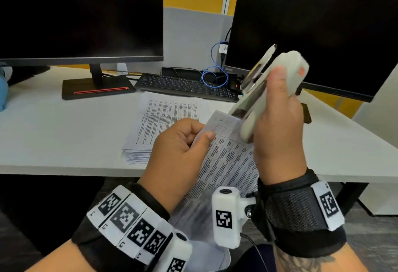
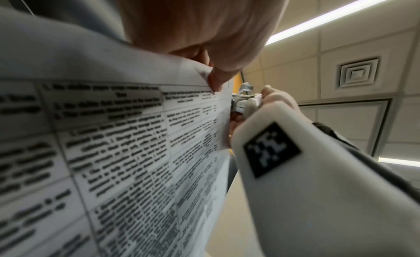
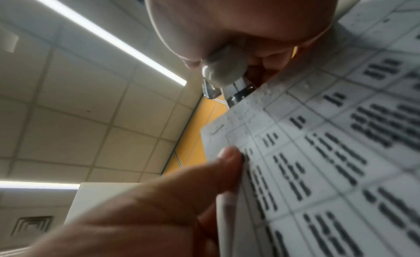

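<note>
Stapler at the corner of the held sheets, raised in front of the desk.
One stapler, long axis diagonal: lower end at the sheets' top corner, upper end toward the right monitor. Right hand wraps it; left hand pinches the sheets. Behind: one paper stack, one keyboard. Held sheet count and stapler mouth unclear.

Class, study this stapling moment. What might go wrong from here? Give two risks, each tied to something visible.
1. The left hand pinches the papers with its thumb close to the mouth of the stapler, so the thumb might get nipped.
2. The papers hang in mid-air, off the desk, held near one corner only. They may shift, and the staple squeezed by the right hand could land crooked.
</note>
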`<action>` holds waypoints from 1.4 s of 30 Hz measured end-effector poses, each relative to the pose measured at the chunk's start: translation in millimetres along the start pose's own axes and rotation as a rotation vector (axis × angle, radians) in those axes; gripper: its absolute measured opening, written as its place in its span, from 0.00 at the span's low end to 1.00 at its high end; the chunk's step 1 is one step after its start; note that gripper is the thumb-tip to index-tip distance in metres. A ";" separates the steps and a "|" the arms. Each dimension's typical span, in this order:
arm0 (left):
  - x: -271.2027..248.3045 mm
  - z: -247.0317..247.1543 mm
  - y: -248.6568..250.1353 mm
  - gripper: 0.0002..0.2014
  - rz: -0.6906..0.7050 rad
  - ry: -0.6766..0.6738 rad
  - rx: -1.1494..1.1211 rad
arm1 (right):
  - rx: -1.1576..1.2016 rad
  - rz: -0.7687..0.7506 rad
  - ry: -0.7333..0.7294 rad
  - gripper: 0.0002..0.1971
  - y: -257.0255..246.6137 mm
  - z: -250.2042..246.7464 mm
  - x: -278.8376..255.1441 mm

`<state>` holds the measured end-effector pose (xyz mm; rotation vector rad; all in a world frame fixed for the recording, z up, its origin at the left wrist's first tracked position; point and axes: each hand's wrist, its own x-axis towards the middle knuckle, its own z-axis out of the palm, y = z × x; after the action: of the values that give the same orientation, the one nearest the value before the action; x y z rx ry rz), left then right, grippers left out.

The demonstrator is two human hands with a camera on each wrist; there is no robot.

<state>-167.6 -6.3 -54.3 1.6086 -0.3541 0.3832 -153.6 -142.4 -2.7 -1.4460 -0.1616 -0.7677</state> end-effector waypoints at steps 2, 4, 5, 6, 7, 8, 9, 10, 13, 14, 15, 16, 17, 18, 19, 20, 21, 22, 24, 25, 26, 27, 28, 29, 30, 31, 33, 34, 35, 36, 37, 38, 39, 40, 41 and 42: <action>-1.6 1.9 1.1 0.06 -0.010 0.009 0.002 | -0.030 0.065 -0.002 0.26 2.2 5.7 1.1; -2.9 3.1 1.1 0.06 -0.010 0.005 0.011 | -0.055 0.083 0.007 0.33 3.5 11.1 1.1; -3.2 3.2 0.6 0.06 -0.007 -0.001 0.010 | -0.055 0.084 0.011 0.34 2.8 13.8 0.7; -3.3 3.4 -0.3 0.07 -0.004 -0.006 0.006 | -0.050 0.081 0.011 0.34 1.9 15.8 0.0; -3.1 3.3 -1.2 0.07 -0.004 -0.008 0.002 | -0.046 0.074 0.011 0.33 0.4 17.6 -0.4; -3.1 3.2 -2.2 0.07 -0.006 -0.009 0.000 | -0.044 0.064 0.012 0.32 -1.5 19.3 -1.1; -2.9 3.2 -2.1 0.07 -0.009 -0.011 -0.001 | -0.048 0.056 0.015 0.31 -3.1 20.2 -1.9; -3.2 3.1 -2.0 0.07 -0.010 -0.016 0.002 | -0.054 0.048 0.019 0.29 -3.3 20.9 -1.7; -4.2 2.9 -1.0 0.08 0.004 -0.022 0.016 | -0.048 0.047 0.029 0.32 -2.6 21.7 -0.8; -4.4 2.9 -1.6 0.08 0.009 -0.019 0.018 | -0.040 0.049 0.032 0.36 -1.8 21.8 -0.1; -4.6 3.1 -2.0 0.08 0.012 -0.017 0.019 | -0.030 0.046 0.032 0.38 -1.8 22.0 -0.1; -4.5 3.3 -2.4 0.08 0.012 -0.017 0.022 | -0.021 0.039 0.030 0.38 -2.0 22.1 -0.5; -4.5 3.2 -2.2 0.08 0.011 -0.019 0.027 | -0.013 0.032 0.029 0.37 -1.9 22.1 -0.9; -4.3 3.0 -2.3 0.08 0.011 -0.019 0.031 | -0.008 0.025 0.032 0.36 -1.4 22.1 -1.0; -4.3 2.9 -1.9 0.08 0.013 -0.019 0.033 | -0.001 0.018 0.035 0.36 -1.3 22.1 -0.9; -4.5 3.0 -1.9 0.08 0.016 -0.019 0.027 | 0.006 0.013 0.036 0.36 -1.8 22.4 -0.5; -4.6 3.7 -1.3 0.08 0.017 -0.021 0.012 | 0.008 0.007 0.033 0.36 -2.4 22.8 0.1; -5.2 4.5 -0.7 0.07 0.014 -0.030 -0.009 | 0.002 0.000 0.030 0.34 -3.1 22.9 1.2; -6.5 6.1 1.0 0.03 0.001 -0.068 -0.047 | -0.016 -0.012 0.017 0.30 -3.6 23.3 4.0; -6.7 6.5 2.1 0.02 -0.014 -0.099 -0.064 | -0.021 -0.016 0.010 0.29 -3.7 22.9 4.9; -5.9 6.7 2.5 0.02 -0.031 -0.133 -0.070 | -0.018 -0.015 0.004 0.28 -2.8 22.1 5.7; -4.8 6.1 3.1 0.05 -0.040 -0.158 -0.068 | -0.006 -0.013 -0.007 0.28 -1.6 20.6 6.1; -3.1 4.5 3.0 0.09 -0.030 -0.160 -0.052 | 0.008 -0.016 -0.020 0.28 -0.4 18.7 5.8; -1.1 1.2 2.4 0.13 0.001 -0.134 -0.029 | 0.022 -0.024 -0.031 0.28 0.6 15.9 4.9; 1.0 -3.2 0.0 0.16 0.041 -0.086 -0.003 | 0.034 -0.040 -0.032 0.27 2.2 12.9 3.6; 2.6 -8.5 -2.4 0.20 0.080 -0.036 0.008 | 0.046 -0.067 -0.023 0.26 3.3 9.3 1.5; 5.8 -17.2 -6.3 0.22 0.154 0.048 0.021 | 0.058 -0.133 0.016 0.20 6.2 1.5 -2.4; 6.9 -19.7 -7.6 0.21 0.199 0.080 0.052 | 0.047 -0.161 0.031 0.17 7.9 -2.1 -4.2; 7.0 -21.5 -8.5 0.19 0.245 0.100 0.093 | 0.031 -0.178 0.037 0.15 9.1 -5.2 -5.9; 7.0 -22.5 -10.1 0.18 0.284 0.113 0.127 | 0.020 -0.182 0.037 0.15 10.7 -7.0 -7.0; 7.0 -23.0 -11.4 0.16 0.308 0.117 0.150 | 0.018 -0.181 0.036 0.15 12.1 -8.3 -8.1; 7.3 -22.6 -12.9 0.16 0.318 0.120 0.160 | 0.019 -0.179 0.038 0.15 13.4 -9.2 -8.6; 7.3 -22.0 -14.2 0.17 0.316 0.119 0.159 | 0.019 -0.182 0.043 0.14 14.2 -10.0 -8.6; 7.4 -21.2 -15.4 0.18 0.307 0.118 0.153 | 0.018 -0.185 0.050 0.13 15.3 -10.2 -8.0; 7.1 -20.8 -15.2 0.19 0.290 0.115 0.145 | 0.019 -0.188 0.054 0.12 15.7 -10.0 -8.1; 6.8 -20.5 -14.7 0.20 0.273 0.112 0.135 | 0.024 -0.188 0.056 0.11 15.9 -10.0 -8.0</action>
<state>-155.6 15.2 -63.1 1.6657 -0.4717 0.7159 -154.2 -149.6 -21.7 -1.3987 -0.2657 -0.9553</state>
